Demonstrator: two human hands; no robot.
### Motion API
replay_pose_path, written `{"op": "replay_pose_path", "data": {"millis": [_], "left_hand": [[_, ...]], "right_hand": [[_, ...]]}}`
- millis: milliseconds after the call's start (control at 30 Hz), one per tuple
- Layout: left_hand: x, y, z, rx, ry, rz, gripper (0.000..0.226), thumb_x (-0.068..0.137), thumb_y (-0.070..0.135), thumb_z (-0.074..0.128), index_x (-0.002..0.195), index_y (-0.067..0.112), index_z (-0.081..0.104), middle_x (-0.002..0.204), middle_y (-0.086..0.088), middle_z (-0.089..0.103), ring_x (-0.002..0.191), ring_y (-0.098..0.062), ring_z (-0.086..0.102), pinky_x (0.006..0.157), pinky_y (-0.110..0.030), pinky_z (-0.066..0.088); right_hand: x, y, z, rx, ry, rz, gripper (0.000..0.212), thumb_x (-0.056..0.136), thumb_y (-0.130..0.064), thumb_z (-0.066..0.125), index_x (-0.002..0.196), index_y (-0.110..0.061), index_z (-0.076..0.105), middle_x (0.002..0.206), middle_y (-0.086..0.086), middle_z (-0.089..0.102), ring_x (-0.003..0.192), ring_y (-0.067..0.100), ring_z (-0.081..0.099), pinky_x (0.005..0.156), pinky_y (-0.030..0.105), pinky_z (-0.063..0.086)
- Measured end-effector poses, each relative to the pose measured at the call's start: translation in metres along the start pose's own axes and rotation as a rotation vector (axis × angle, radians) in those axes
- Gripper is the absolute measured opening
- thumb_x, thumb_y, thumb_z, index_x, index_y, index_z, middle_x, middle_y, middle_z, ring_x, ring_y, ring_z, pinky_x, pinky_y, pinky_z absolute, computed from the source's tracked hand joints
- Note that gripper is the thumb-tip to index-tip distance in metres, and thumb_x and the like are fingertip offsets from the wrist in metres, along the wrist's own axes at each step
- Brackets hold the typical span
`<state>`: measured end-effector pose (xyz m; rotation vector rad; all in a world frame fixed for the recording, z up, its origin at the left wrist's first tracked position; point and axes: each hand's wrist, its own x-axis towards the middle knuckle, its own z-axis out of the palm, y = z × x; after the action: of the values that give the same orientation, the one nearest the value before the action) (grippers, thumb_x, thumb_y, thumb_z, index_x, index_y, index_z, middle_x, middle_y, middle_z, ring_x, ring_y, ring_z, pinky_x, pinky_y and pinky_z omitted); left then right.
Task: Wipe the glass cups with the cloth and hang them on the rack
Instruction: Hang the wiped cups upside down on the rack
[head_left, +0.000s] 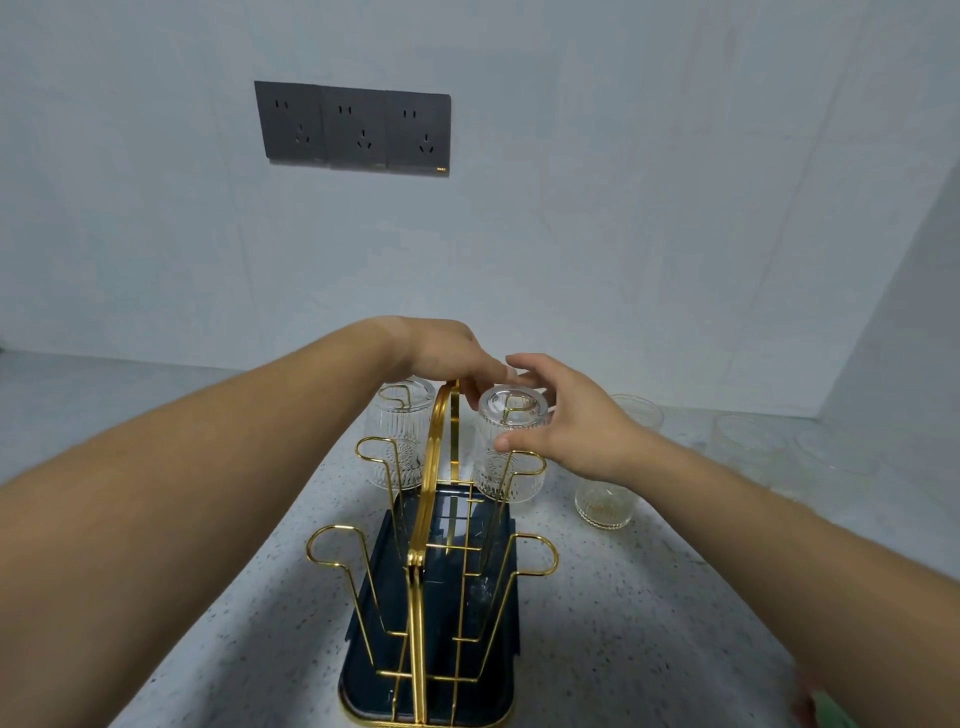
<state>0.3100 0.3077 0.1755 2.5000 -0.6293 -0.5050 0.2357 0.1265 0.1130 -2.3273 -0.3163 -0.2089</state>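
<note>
The right hand (571, 423) cups the upturned glass cup (511, 452) on the rack's (415, 597) far right prong, the left hand's (447, 353) grip unclear at the handle (440, 415); released off-centre, the cup could tip onto the worktop (649, 597).

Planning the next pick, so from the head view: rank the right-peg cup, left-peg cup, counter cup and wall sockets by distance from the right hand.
1. Right-peg cup: inverted, gripped by the right hand.
2. Counter cup: upright, just below that wrist.
3. Left-peg cup: inverted, across the rack handle.
4. Wall sockets: high on the back wall.
</note>
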Motion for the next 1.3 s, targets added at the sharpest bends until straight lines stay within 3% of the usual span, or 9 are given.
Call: {"op": "replay_pose_path", "data": {"millis": [200,400,667,900,1200,1300], "left_hand": [[0.004,-0.007,0.003,-0.016,-0.001,0.006,0.046,0.096,0.056,0.063,0.104,0.014,0.081,0.11,0.0,0.079,0.118,-0.015,0.064,0.122,-0.05,0.03],[0.004,-0.007,0.002,-0.004,-0.013,-0.008,0.045,0.097,0.057,0.062,0.106,0.017,0.081,0.11,0.001,0.079,0.121,-0.018,0.063,0.122,-0.052,0.031],[0.004,-0.009,0.003,-0.005,-0.004,0.004,0.045,0.094,0.059,0.063,0.103,0.02,0.081,0.11,0.002,0.08,0.118,-0.017,0.065,0.12,-0.05,0.036],[-0.007,0.0,0.001,-0.003,0.137,0.016,0.041,0.093,0.056,0.069,0.108,0.02,0.078,0.11,0.004,0.076,0.12,-0.019,0.061,0.115,-0.048,0.042],[-0.043,0.07,0.006,-0.089,0.372,0.206,0.028,0.095,0.04,0.073,0.109,0.016,0.076,0.106,-0.001,0.073,0.107,-0.019,0.067,0.087,-0.03,0.05],[-0.06,0.11,0.025,-0.11,0.36,0.246,0.033,0.094,0.039,0.075,0.118,0.016,0.072,0.11,-0.005,0.073,0.096,-0.017,0.069,0.08,-0.026,0.053]], "right_hand": [[0.001,0.005,0.001,0.027,0.0,0.009,0.1,0.067,-0.034,0.094,0.151,-0.029,0.04,0.134,-0.01,0.059,0.122,0.016,0.059,0.107,0.045,0.05],[0.0,0.009,-0.002,0.054,-0.009,0.01,0.097,0.068,-0.03,0.094,0.15,-0.024,0.042,0.129,-0.006,0.062,0.114,0.011,0.063,0.103,0.037,0.054],[-0.003,0.015,-0.003,0.087,0.0,0.016,0.087,0.069,-0.037,0.092,0.144,-0.023,0.05,0.126,-0.007,0.065,0.116,0.009,0.062,0.102,0.039,0.055],[-0.018,0.015,-0.019,0.112,0.059,0.03,0.08,0.072,-0.04,0.089,0.141,-0.025,0.053,0.126,-0.01,0.064,0.117,0.008,0.06,0.103,0.039,0.055],[-0.079,0.025,-0.077,0.189,0.244,0.102,0.043,0.088,-0.03,0.078,0.127,-0.018,0.064,0.115,-0.003,0.071,0.099,0.004,0.069,0.092,0.019,0.052],[-0.107,0.038,-0.104,0.252,0.306,0.154,0.037,0.089,-0.024,0.076,0.124,-0.015,0.065,0.113,0.002,0.073,0.089,0.001,0.07,0.092,0.023,0.054]]}}
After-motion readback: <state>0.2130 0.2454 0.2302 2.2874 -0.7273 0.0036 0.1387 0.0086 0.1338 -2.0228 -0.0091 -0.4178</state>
